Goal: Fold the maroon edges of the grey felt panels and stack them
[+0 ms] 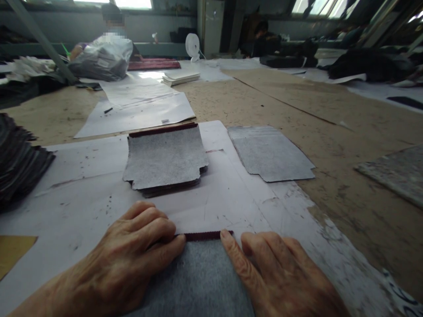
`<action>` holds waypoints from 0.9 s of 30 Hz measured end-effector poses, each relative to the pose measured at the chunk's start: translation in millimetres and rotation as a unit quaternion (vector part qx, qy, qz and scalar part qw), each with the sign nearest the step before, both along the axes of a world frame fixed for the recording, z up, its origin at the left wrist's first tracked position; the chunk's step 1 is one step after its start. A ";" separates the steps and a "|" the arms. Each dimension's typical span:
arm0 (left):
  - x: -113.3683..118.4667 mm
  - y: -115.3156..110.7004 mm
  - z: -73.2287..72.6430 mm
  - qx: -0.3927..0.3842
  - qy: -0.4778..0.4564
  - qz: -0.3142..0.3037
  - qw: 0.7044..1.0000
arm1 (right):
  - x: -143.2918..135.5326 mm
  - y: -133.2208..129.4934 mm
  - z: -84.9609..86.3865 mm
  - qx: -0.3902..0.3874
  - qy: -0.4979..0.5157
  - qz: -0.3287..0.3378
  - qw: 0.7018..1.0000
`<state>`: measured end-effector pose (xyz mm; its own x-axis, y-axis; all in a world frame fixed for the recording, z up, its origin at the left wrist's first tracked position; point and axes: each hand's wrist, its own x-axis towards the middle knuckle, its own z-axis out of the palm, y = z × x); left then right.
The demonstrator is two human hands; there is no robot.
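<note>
A grey felt-like fabric piece [198, 281] lies in front of me on white paper. Along its far edge runs a narrow folded dark red strip [203, 236]. My left hand [132, 255] is closed, fingers curled, its thumb pressing at the strip's left part. At the strip's right end my right hand [277, 273] presses with its thumb, the other fingers bent. Whether fingers reach under the fabric is hidden. Beyond my hands sits a stack of similar grey pieces [165, 158], the top one with a dark red folded far edge. Another stack of grey pieces [271, 154] lies to its right.
A tall pile of dark pieces [20, 163] stands at the left, near a tan card [15, 251]. A thick grey felt sheet [396, 171] lies at the right. Farther back are white sheets [142, 110], a small white fan [192, 46] and a seated person [109, 48].
</note>
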<state>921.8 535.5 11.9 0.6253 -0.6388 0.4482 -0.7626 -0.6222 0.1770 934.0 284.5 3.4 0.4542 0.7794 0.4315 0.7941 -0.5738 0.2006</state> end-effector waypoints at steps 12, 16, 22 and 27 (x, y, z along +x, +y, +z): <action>1.1 -1.0 1.0 -0.007 -0.003 0.002 1.000 | 2.0 -10.1 -5.8 0.123 0.164 -0.027 0.978; 0.0 -0.9 1.2 -0.022 0.000 -0.007 1.000 | 9.4 -15.8 1.7 0.178 0.216 -0.045 0.959; 0.8 -0.4 2.1 -0.022 -0.008 -0.010 1.000 | 11.9 -0.4 22.7 0.212 0.066 -0.034 0.974; 0.8 0.3 1.8 -0.014 -0.017 -0.004 1.000 | 2.8 30.3 15.5 0.145 0.055 0.067 0.986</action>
<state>922.6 535.7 13.8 0.6049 -0.6300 0.4870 -0.7728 -0.6119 0.1683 936.8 314.8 18.9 0.4126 0.6869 0.5983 0.8741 -0.4835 -0.0478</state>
